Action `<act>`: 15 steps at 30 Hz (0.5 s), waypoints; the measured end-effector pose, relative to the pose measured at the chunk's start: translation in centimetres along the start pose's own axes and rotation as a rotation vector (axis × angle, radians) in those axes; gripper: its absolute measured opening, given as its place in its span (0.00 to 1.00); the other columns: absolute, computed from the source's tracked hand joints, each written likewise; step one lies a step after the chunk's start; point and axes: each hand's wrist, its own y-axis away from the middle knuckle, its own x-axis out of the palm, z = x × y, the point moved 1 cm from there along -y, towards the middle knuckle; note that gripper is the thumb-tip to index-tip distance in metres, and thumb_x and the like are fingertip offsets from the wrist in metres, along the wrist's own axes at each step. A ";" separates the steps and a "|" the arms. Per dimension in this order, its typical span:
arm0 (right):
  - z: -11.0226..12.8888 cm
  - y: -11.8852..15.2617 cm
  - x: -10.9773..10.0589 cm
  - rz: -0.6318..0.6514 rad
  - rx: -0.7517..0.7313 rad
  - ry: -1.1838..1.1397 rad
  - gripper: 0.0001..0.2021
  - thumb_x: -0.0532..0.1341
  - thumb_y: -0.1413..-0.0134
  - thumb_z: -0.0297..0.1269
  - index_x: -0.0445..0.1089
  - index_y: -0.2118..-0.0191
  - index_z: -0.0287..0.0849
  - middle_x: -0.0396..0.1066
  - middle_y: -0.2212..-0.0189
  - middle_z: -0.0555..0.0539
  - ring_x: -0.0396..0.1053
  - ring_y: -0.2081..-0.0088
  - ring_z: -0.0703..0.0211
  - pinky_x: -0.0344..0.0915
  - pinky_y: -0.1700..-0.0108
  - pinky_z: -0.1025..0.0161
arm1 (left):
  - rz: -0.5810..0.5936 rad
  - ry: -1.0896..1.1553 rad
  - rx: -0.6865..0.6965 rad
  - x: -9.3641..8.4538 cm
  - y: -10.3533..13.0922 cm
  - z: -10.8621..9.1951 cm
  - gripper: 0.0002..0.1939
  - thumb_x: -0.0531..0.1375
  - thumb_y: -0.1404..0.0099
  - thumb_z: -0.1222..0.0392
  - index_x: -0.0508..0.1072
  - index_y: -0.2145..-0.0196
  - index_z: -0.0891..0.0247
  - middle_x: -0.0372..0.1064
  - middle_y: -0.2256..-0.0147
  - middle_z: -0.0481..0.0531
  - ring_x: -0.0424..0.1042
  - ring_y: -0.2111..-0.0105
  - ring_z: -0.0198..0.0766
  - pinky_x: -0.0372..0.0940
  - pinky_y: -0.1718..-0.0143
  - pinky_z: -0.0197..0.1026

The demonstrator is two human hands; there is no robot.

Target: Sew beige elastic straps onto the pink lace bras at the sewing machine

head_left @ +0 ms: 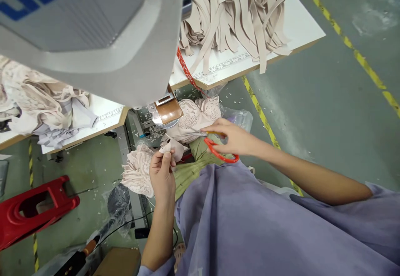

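Pale fabric [177, 150] (likely limp, best edge-held) is sitting in the left hand's [162, 178] closed pinch, the half-curled right hand [237, 138] holding scissors [209, 142].

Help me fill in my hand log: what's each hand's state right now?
Left hand: closed, pinching a pale fabric piece.
Right hand: closed on red-handled scissors.

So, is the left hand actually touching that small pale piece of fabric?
Touching: the head view shows the left hand pinching the pale fabric between thumb and fingers.
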 end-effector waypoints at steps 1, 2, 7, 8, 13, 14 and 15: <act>-0.6 -0.1 -1.1 -0.022 0.032 0.039 0.27 0.65 0.51 0.42 0.72 0.43 0.48 0.66 0.62 0.45 0.68 0.65 0.54 0.69 0.59 0.54 | -0.001 -0.001 -0.017 -0.2 -0.1 -0.1 0.15 0.69 0.45 0.50 0.71 0.68 0.63 0.74 0.68 0.49 0.60 0.78 0.26 0.58 0.75 0.32; -1.0 -0.5 -2.4 -0.058 0.061 0.085 0.27 0.65 0.50 0.42 0.71 0.42 0.48 0.66 0.62 0.45 0.68 0.65 0.54 0.69 0.61 0.54 | -0.001 -0.010 -0.033 -0.3 -0.1 -0.2 0.16 0.69 0.45 0.49 0.70 0.69 0.62 0.74 0.67 0.49 0.60 0.78 0.26 0.58 0.75 0.32; -1.6 -6.1 -10.0 -0.393 0.098 0.324 0.30 0.63 0.46 0.41 0.64 0.38 0.39 0.69 0.55 0.39 0.65 0.52 0.47 0.64 0.49 0.50 | 0.055 -0.127 -0.043 -0.9 -0.7 -1.0 0.18 0.67 0.43 0.45 0.70 0.69 0.63 0.72 0.69 0.49 0.56 0.80 0.26 0.54 0.77 0.32; -1.8 -7.7 -11.5 -0.438 0.089 0.355 0.29 0.62 0.44 0.41 0.64 0.38 0.37 0.68 0.52 0.38 0.64 0.49 0.46 0.63 0.47 0.49 | 0.073 -0.208 -0.034 -1.2 -0.9 -1.4 0.18 0.67 0.43 0.45 0.71 0.68 0.63 0.72 0.70 0.48 0.56 0.80 0.27 0.54 0.77 0.33; -2.8 -11.5 -14.7 -0.546 -0.027 0.329 0.21 0.63 0.45 0.39 0.68 0.46 0.40 0.65 0.45 0.38 0.59 0.41 0.40 0.54 0.38 0.41 | 0.076 -1.139 0.210 -4.3 -2.4 -3.7 0.20 0.62 0.39 0.49 0.71 0.54 0.63 0.71 0.73 0.49 0.67 0.76 0.40 0.58 0.73 0.38; -2.8 -11.3 -13.7 -0.570 -0.032 0.228 0.18 0.63 0.45 0.39 0.70 0.49 0.41 0.66 0.46 0.39 0.59 0.41 0.41 0.54 0.37 0.41 | 0.066 -1.257 0.240 -5.0 -2.8 -4.0 0.20 0.59 0.37 0.49 0.69 0.52 0.64 0.72 0.72 0.51 0.69 0.75 0.42 0.58 0.73 0.39; -2.7 -10.9 -12.1 -0.567 -0.017 0.073 0.15 0.63 0.45 0.40 0.71 0.52 0.43 0.67 0.48 0.40 0.61 0.42 0.44 0.55 0.38 0.42 | 0.072 -1.343 0.260 -5.6 -3.1 -4.2 0.19 0.57 0.35 0.50 0.68 0.52 0.64 0.73 0.71 0.53 0.70 0.75 0.44 0.58 0.73 0.39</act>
